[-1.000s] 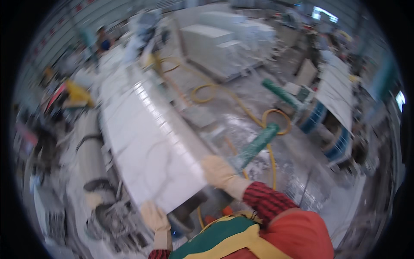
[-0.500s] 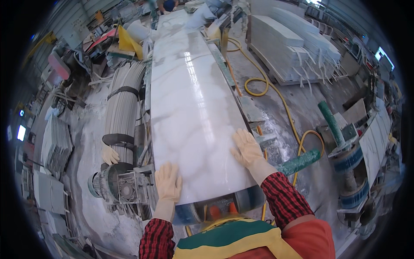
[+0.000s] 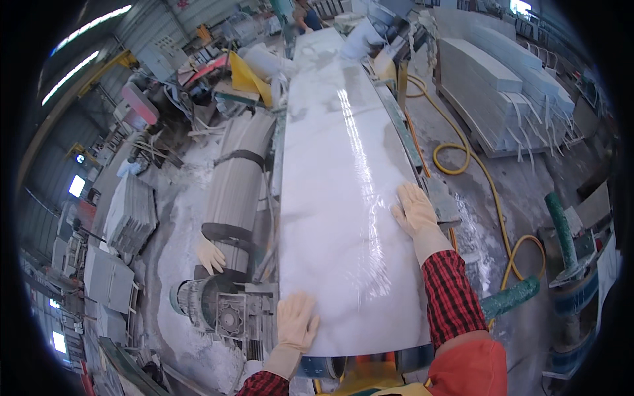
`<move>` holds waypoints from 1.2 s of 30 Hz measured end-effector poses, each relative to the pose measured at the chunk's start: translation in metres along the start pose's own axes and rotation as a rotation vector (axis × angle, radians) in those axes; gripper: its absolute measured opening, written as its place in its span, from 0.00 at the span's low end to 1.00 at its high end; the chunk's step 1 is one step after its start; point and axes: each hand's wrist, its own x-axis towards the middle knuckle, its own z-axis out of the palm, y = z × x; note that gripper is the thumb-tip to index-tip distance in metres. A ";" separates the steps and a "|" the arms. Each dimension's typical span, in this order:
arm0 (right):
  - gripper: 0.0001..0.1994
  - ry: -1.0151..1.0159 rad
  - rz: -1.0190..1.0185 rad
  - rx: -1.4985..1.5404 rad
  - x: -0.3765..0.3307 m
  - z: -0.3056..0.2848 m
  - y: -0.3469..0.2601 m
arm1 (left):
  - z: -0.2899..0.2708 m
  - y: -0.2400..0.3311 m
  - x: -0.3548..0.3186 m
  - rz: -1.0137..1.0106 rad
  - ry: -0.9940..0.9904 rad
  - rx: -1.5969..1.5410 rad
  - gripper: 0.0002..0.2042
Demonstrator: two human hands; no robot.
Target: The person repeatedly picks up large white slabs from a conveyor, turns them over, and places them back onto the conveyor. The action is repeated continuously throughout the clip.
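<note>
Slab (image 3: pixel 343 198), white and glossy, lies lengthwise on the machine bed. Left hand (image 3: pixel 296 321) rests flat, fingers spread, on its near edge; right hand (image 3: pixel 415 210) lies flat near its right edge, grasping nothing.

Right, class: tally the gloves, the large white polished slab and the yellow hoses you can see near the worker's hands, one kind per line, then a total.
Cream work gloves: 3, on the left hand, the right hand, and a spare glove lying on the machine
Glossy white marble slab: 1
Yellow coiled hose: 1
Total: 5
</note>
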 end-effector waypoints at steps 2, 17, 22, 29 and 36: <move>0.35 -0.004 0.011 -0.012 -0.002 -0.001 -0.009 | -0.008 0.001 0.001 -0.011 -0.007 -0.008 0.28; 0.34 0.112 0.055 -0.104 -0.288 -0.071 -0.085 | 0.014 0.000 -0.014 0.048 0.211 0.003 0.24; 0.35 0.148 0.061 -0.178 -0.366 -0.074 -0.098 | 0.000 0.006 -0.012 0.109 0.307 -0.057 0.18; 0.35 0.120 0.147 -0.185 -0.414 -0.085 -0.125 | 0.004 0.008 -0.026 0.039 0.340 0.000 0.17; 0.37 0.051 0.222 -0.156 -0.420 -0.094 -0.137 | 0.009 0.008 -0.038 0.001 0.272 0.008 0.19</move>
